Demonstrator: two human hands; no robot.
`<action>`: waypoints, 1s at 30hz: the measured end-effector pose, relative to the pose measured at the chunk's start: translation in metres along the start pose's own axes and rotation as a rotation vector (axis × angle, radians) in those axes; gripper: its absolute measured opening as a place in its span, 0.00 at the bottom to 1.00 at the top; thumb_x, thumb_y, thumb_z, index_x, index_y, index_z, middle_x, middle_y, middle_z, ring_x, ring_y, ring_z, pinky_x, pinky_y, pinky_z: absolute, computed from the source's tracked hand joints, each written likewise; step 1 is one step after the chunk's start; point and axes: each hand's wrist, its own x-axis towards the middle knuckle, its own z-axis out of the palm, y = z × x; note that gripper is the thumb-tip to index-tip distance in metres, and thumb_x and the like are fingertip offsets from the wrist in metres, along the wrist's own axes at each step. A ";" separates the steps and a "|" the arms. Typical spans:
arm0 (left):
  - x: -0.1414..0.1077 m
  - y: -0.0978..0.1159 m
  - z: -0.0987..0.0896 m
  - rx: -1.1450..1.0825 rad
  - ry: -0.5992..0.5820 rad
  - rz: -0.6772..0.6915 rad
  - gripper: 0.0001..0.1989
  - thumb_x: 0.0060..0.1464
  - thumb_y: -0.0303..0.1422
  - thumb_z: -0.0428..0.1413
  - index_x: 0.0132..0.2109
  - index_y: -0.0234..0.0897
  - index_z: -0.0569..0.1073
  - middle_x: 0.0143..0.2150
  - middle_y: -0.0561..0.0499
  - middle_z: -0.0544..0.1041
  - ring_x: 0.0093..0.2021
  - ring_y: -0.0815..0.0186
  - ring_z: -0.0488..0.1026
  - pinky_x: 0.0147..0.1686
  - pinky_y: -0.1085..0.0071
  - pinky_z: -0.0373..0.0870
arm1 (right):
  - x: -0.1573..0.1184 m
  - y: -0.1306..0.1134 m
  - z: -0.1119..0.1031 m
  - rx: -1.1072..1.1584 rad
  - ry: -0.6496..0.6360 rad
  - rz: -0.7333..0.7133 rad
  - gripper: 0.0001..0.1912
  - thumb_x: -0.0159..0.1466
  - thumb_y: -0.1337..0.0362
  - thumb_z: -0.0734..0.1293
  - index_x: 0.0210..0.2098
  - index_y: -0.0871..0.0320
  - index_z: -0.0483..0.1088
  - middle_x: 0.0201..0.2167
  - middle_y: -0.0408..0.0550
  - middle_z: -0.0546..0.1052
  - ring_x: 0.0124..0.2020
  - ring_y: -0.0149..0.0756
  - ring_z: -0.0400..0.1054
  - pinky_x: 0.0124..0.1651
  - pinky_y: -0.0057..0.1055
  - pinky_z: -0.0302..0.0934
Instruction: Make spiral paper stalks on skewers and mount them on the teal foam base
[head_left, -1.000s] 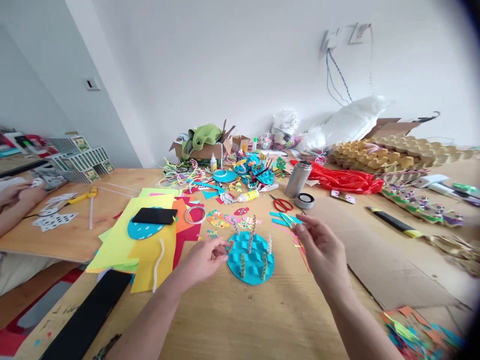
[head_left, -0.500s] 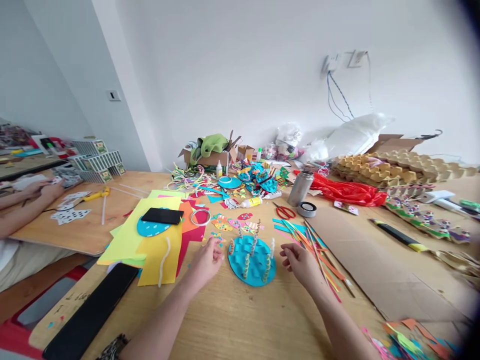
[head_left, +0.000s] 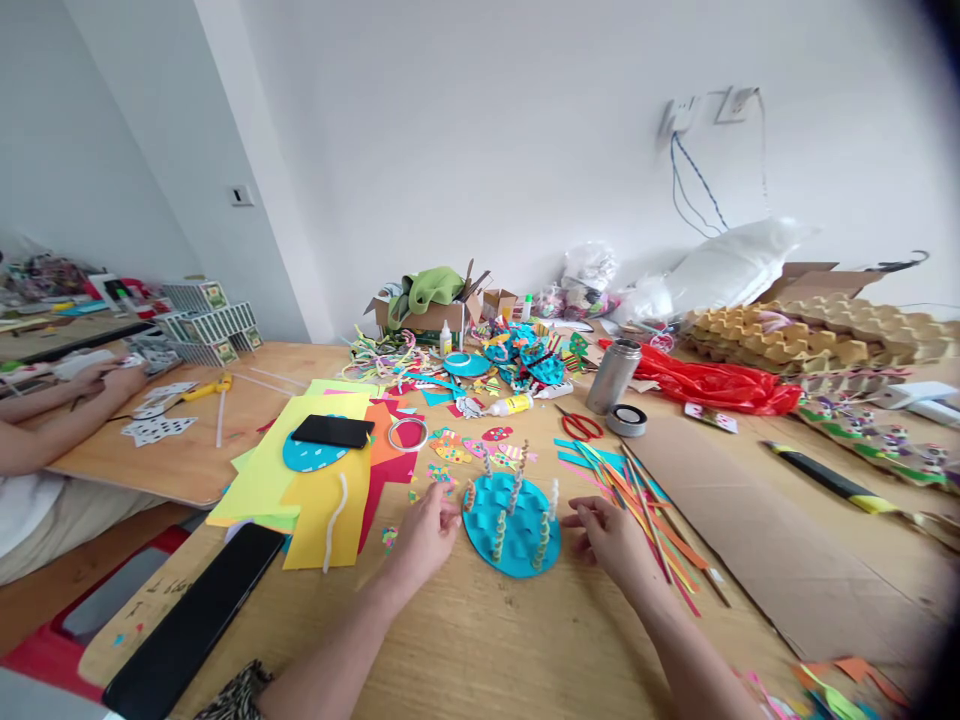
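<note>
A round blue paper disc lies flat on the wooden table, with raised blue paper bits on its surface. Several coiled paper stalks stand upright on it, including a white one at its right and an orange-brown one at its left edge. Close beside the disc's left edge is my left hand, its fingers loosely curled, with nothing visible in them. My right hand rests to the right of the disc, fingers apart and bent, holding nothing.
Yellow sheets and a black phone lie left. Behind are paper fish, red scissors, a metal bottle and tape. Paper strips and cardboard lie right. Another person's hands are at far left.
The whole view has shifted, so objects appear slightly further right. Both my hands remain on either side of the blue disc.
</note>
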 end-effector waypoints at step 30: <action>0.040 0.012 0.011 -0.352 -0.127 0.028 0.22 0.40 0.39 0.64 0.44 0.34 0.78 0.29 0.51 0.76 0.28 0.69 0.68 0.29 0.74 0.64 | -0.024 -0.125 -0.001 -0.485 -0.141 -0.520 0.10 0.59 0.59 0.62 0.31 0.56 0.74 0.27 0.47 0.78 0.28 0.36 0.71 0.30 0.28 0.60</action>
